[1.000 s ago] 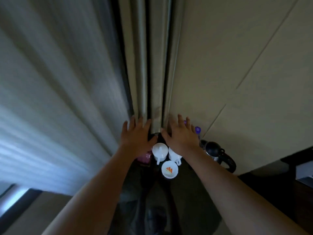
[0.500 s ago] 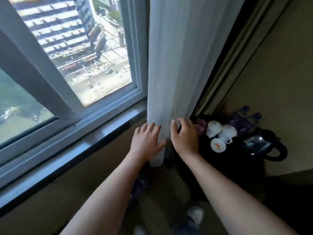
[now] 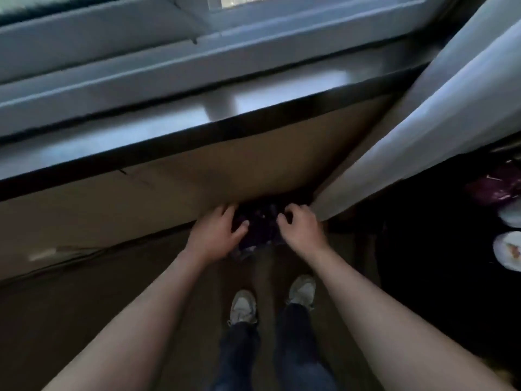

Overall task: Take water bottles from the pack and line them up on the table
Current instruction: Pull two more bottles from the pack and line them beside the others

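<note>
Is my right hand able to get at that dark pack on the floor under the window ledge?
Probably yes. The right hand is already at the dark pack, with the curtain hanging just beside it, not across it.

Glossy smooth windowsill (image 3: 169, 128), pale cloth curtain (image 3: 439, 114) (softly folded), denim trousers (image 3: 298, 359)

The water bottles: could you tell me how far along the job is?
Nothing looks done: no bottle stands lined up anywhere in view. In hand: the left hand and right hand reach for a dark bundle on the floor, probably the pack. Every bottle remains.
</note>
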